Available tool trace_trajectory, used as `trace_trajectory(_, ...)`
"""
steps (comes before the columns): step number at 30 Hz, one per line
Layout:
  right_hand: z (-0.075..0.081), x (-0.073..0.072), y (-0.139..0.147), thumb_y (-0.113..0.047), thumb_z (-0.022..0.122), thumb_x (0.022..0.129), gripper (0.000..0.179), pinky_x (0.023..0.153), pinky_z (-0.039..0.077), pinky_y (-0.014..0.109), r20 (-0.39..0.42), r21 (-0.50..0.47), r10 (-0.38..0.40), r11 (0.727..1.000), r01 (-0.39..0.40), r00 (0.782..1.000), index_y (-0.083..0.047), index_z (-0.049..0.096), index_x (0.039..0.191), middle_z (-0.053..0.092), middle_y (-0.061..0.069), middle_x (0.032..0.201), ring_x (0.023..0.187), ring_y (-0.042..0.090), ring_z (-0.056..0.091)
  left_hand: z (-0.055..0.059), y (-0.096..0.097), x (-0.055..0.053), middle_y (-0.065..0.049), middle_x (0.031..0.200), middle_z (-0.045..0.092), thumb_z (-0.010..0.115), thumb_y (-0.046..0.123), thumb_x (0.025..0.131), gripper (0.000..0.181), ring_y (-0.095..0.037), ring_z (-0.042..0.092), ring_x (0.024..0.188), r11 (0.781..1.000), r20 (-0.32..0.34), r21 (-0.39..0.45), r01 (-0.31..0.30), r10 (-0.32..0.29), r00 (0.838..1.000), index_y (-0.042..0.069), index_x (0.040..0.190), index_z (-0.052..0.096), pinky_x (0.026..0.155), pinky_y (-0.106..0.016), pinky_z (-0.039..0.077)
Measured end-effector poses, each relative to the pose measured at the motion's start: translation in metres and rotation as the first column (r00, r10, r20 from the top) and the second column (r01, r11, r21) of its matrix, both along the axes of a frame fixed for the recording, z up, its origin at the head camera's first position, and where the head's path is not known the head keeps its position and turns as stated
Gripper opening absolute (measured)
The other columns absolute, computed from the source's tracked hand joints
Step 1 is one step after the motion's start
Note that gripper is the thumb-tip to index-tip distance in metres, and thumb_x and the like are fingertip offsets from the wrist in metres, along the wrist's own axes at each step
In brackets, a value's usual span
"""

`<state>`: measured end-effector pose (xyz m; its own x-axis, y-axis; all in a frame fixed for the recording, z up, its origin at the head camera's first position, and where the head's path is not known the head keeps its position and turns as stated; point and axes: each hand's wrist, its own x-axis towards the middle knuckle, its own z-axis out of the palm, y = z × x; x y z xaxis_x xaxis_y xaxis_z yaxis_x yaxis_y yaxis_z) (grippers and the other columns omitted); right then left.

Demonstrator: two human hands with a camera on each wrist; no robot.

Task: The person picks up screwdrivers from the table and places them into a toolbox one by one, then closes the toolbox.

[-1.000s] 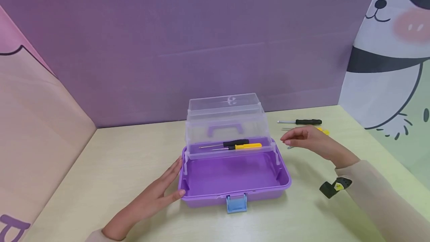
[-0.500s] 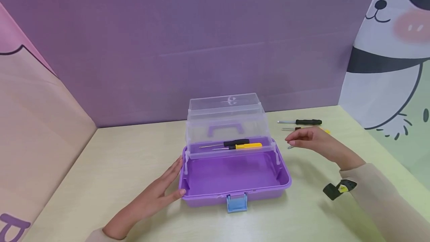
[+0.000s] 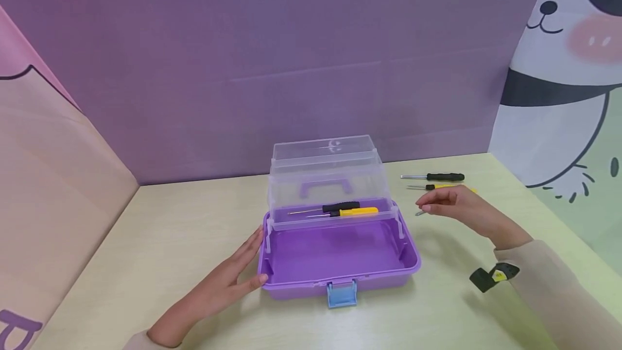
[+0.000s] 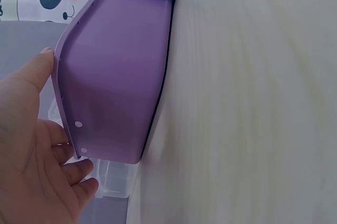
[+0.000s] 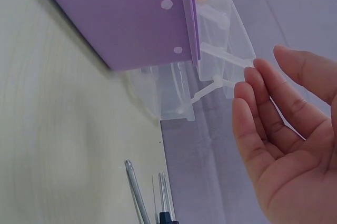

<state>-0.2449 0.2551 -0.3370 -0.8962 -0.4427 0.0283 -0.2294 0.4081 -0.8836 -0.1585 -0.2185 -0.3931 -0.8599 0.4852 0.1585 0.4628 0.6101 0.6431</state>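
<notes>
On the table: purple box, clear lid raised, two screwdrivers in its tray. Left hand, unclenched, touching the box's side, I judge to steady it. Right hand, empty, relaxed, above loose screwdrivers, probably laid for reach.

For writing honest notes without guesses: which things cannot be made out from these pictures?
Slim silver metal shaft, rear end: behind the right hand in head view; cut off by bottom edge in right wrist view.
Yellow-and-black screwdriver on the pale table: part of its handle is behind that hand, head view.
Purple letter-like wall mark: cut off by left edge, head view.
</notes>
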Motion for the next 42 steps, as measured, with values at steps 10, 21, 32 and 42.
trace_trajectory(10, 0.000, 0.007, 0.006, -0.018, 0.063, 0.091, 0.023, 0.085, 0.049, 0.020, -0.017, 0.044, -0.043, 0.998, 0.043, 0.999, -0.003, 0.066, 0.108, 0.067, -0.005, 0.102, 0.097, 0.014, 0.063, 0.000, 0.000, 0.002, -0.003, 0.159, 0.006, 0.056, 0.031, 0.095, 0.075, -0.037, 0.016, 0.141, 1.000, 0.006, 0.007, -0.002, 0.002, 1.000, 0.018, 0.153, 0.009, 0.105, -0.061, 0.027)
trace_trajectory(21, -0.002, 0.008, 0.012, -0.017, 0.062, 0.091, 0.023, 0.084, 0.050, 0.020, -0.010, 0.035, -0.051, 0.998, 0.051, 0.999, -0.002, 0.066, 0.108, 0.068, -0.005, 0.104, 0.096, 0.009, 0.063, 0.004, 0.000, 0.003, -0.002, 0.159, 0.005, 0.056, 0.029, 0.095, 0.075, -0.037, 0.016, 0.141, 1.000, 0.013, 0.011, -0.005, 0.004, 1.000, 0.018, 0.153, 0.009, 0.104, -0.061, 0.027)
trace_trajectory(32, 0.000, 0.007, 0.022, -0.016, 0.062, 0.092, 0.022, 0.083, 0.049, 0.017, -0.035, 0.029, -0.079, 0.996, 0.080, 0.996, -0.004, 0.066, 0.110, 0.066, -0.016, 0.102, 0.097, 0.001, 0.061, 0.005, 0.000, 0.003, -0.004, 0.159, 0.006, 0.056, 0.030, 0.095, 0.075, -0.037, 0.016, 0.141, 1.000, 0.004, 0.007, -0.001, 0.001, 1.000, 0.018, 0.153, 0.009, 0.104, -0.061, 0.028)
trace_trajectory(42, -0.002, 0.005, 0.035, -0.018, 0.061, 0.092, 0.021, 0.081, 0.047, 0.013, -0.069, 0.059, -0.152, 0.986, 0.157, 0.986, -0.006, 0.067, 0.110, 0.066, -0.019, 0.099, 0.093, -0.004, 0.060, 0.004, -0.001, 0.002, -0.009, 0.158, 0.007, 0.055, 0.031, 0.095, 0.075, -0.037, 0.015, 0.141, 1.000, 0.011, 0.004, 0.004, -0.004, 1.000, 0.019, 0.153, 0.008, 0.104, -0.063, 0.027)
